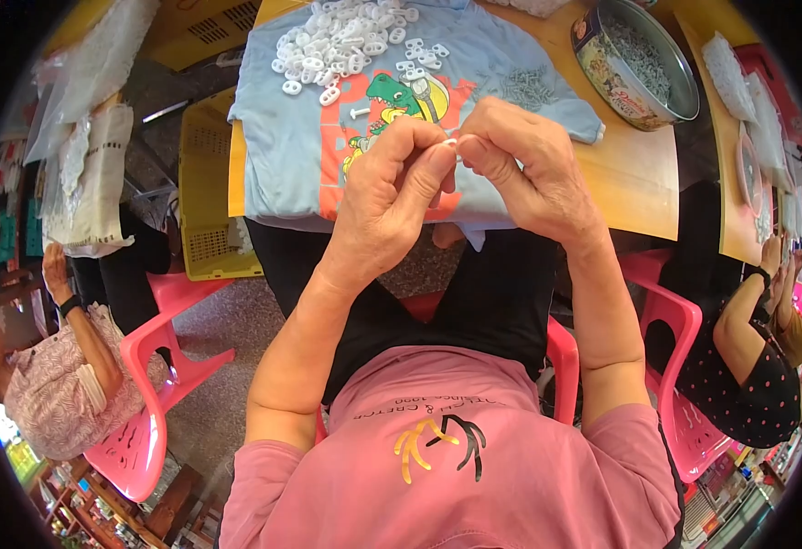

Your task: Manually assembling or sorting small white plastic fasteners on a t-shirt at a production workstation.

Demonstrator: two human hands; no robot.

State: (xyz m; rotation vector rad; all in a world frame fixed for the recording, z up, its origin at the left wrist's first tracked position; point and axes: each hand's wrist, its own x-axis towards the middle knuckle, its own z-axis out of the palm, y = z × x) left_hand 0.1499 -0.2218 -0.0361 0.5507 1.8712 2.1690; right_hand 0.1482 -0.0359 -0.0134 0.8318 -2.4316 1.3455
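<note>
Above the near edge of the table my left hand [387,188] and my right hand [531,169] meet, fingers curled in a pinch. Between their fingertips shows a small white plastic piece [451,143], mostly hidden by the fingers. Under the hands lies a light blue T-shirt [277,165] with a dinosaur print, spread over the table. On it, farther off, is a pile of white plastic pieces with holes [341,41], and a smaller group of white pieces [422,60] sits beside it. A lone white piece [359,113] rests near my left hand. Small grey screws [522,89] lie scattered beyond my right hand.
A round tin [616,87] full of grey screws stands on the wooden table [643,178] at the right. To the left is a yellow plastic crate [201,183]. People sit on pink chairs [154,375] at both sides, one with a hand [55,267] raised.
</note>
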